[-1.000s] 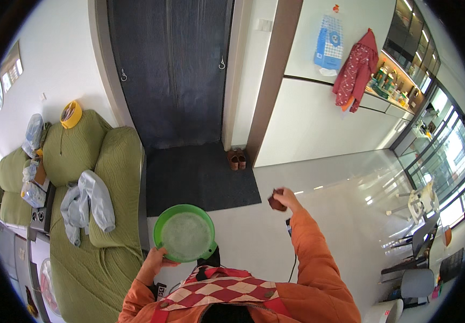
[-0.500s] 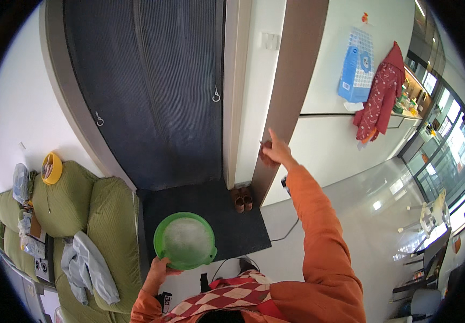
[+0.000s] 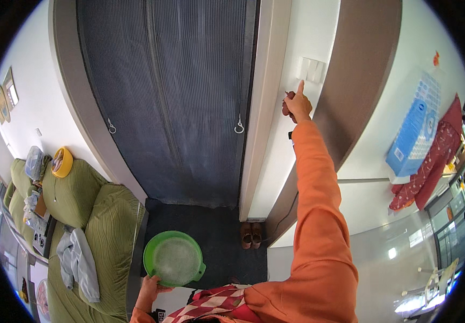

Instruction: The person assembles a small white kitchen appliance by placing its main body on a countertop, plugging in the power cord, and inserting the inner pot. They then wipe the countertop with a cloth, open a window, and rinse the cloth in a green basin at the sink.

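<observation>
My left hand (image 3: 150, 290) grips the near rim of a round green plastic basin (image 3: 200, 253), its inside pale and speckled, with a small tab at its right side. The basin is held roughly level above the dark doormat. My right arm stretches forward to the wall. Its hand (image 3: 300, 105) points with the index finger at the lower edge of a white wall switch (image 3: 311, 70); whether the fingertip touches cannot be made out. Its other fingers curl around a reddish-brown lumpy thing (image 3: 288, 102), partly hidden, whose kind I cannot tell.
A dark pleated door curtain (image 3: 173, 107) hangs ahead in the doorway. Brown shoes (image 3: 251, 236) stand on the doormat (image 3: 189, 215). To the left is a green sofa (image 3: 111, 226) with a grey garment (image 3: 79, 264) and a yellow bowl (image 3: 62, 162). At right hangs a red garment (image 3: 434, 161).
My right hand has moved forward and up from the brown panel to the wall switch, still holding the reddish-brown thing. The view has shifted closer to the doorway, and the basin comes along.
</observation>
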### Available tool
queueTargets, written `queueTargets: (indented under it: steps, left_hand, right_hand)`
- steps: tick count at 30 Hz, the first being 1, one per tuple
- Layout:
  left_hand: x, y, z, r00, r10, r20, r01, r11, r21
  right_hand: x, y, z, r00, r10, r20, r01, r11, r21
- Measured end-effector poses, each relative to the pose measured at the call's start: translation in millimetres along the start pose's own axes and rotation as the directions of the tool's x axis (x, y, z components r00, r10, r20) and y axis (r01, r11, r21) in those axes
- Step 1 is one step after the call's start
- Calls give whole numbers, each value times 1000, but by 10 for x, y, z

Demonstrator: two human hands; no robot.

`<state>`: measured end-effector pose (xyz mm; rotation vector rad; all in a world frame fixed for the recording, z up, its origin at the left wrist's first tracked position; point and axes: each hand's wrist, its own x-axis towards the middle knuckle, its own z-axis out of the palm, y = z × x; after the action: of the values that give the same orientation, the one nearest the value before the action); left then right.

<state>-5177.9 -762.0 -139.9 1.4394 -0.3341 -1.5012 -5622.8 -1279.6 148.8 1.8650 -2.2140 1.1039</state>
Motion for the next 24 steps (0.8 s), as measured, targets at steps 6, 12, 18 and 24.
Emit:
queueTargets:
  steps: [6,12,18,24]
  left_hand:
    - [46,139,358,1000,-23,-15,24,997,69]
    - [107,261,638,992,115,-61,-103,981,164]
    - [168,267,708,996,85,-40,-81,994,77]
    - [152,312,684,998,-35,-48,41,991,126]
  right_hand:
    - [198,60,206,1000,-24,2,24,1000,6]
    - [-36,84,330,994,-91,-52,98,984,152]
    - [-1194,506,825,852,-385,356,-67,594,801]
    - [-2528,798,1044,644,-297,705,-309,742,595]
